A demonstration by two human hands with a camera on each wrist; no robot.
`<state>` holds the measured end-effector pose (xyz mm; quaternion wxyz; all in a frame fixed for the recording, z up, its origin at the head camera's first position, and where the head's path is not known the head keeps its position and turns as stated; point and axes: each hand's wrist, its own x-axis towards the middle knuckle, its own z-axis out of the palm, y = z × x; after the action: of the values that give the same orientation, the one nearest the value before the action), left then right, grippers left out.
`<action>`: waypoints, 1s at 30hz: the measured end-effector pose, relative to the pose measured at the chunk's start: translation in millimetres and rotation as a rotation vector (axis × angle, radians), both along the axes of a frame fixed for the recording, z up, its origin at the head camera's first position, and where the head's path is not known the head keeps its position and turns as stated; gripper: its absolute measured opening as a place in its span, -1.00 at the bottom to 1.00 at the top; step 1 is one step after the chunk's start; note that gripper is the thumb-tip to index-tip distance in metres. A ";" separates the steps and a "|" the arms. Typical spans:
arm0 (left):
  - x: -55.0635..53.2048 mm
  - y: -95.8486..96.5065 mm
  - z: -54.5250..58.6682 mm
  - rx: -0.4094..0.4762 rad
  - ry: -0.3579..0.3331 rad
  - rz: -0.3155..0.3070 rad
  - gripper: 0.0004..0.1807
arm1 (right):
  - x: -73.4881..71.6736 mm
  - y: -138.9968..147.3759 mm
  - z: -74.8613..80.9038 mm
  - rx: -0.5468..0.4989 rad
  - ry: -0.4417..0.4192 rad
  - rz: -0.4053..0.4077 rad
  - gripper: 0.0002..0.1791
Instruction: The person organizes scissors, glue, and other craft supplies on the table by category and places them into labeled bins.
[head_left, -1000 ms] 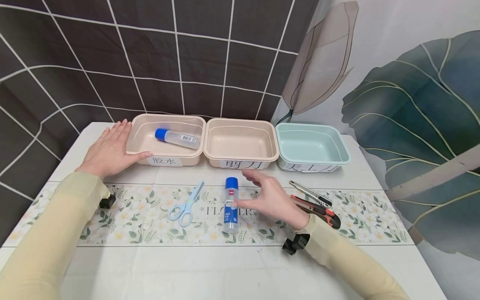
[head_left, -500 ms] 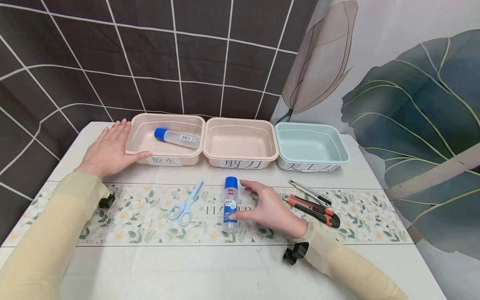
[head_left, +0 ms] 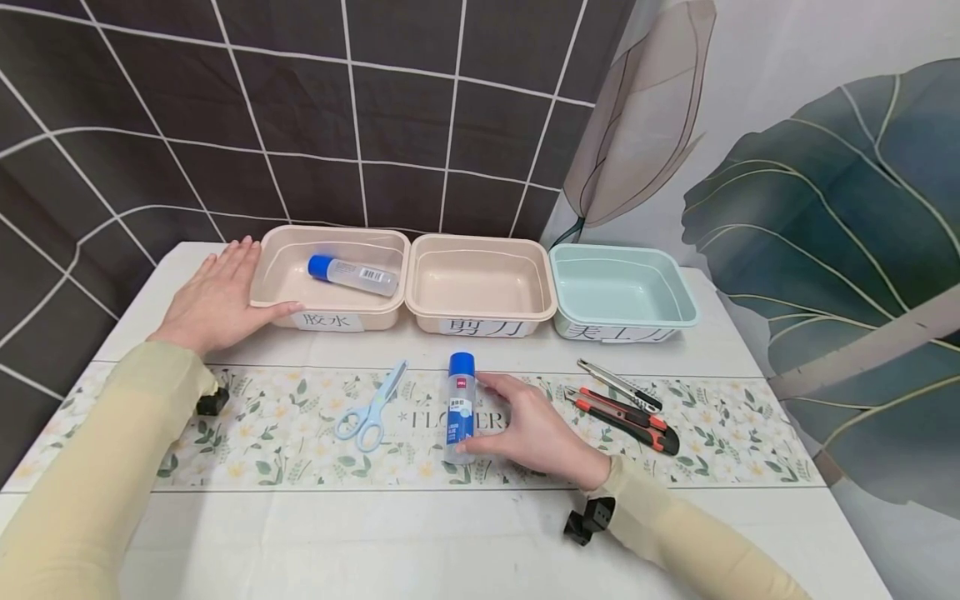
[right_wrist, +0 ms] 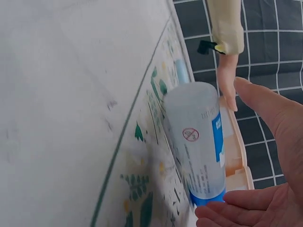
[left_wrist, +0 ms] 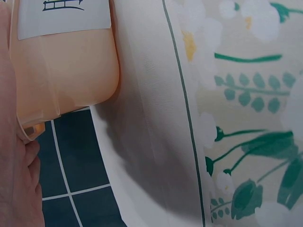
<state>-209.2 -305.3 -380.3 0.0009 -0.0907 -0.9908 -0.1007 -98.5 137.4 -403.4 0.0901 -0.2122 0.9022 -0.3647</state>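
Note:
A clear glue bottle (head_left: 461,408) with a blue cap and blue label lies on the floral strip, its cap toward the bins. My right hand (head_left: 528,429) is spread at its right side. In the right wrist view the thumb (right_wrist: 265,104) stands apart from the bottle, while the fingertips are right by the cap. My left hand (head_left: 217,296) rests with straight fingers along the left side of a beige bin (head_left: 330,319), thumb at its front rim. A second blue-capped glue bottle (head_left: 352,276) lies in that bin. Light-blue scissors (head_left: 371,408) lie left of the first bottle.
Right of the left bin stand another beige bin (head_left: 480,315) and a mint-green bin (head_left: 626,321), all with front labels. Right of my right hand lie a silver-and-black utility knife (head_left: 621,386) and a red-and-black utility knife (head_left: 626,421). A dark grid-patterned sheet (head_left: 300,108) rises behind the table.
My right hand has shifted slightly left and toward the near side, its thumb moving down to the bottle's base end. The left hand and bottles keep their places.

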 end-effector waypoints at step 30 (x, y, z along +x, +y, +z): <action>-1.1 -0.1 -0.3 0.006 -0.001 -0.001 0.29 | -2.0 -22.6 -1.4 0.079 -0.068 -0.036 0.23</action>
<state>-210.3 -305.4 -380.6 0.0007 -0.0914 -0.9904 -0.1036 -100.6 114.8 -404.8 0.1223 -0.1794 0.9160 -0.3374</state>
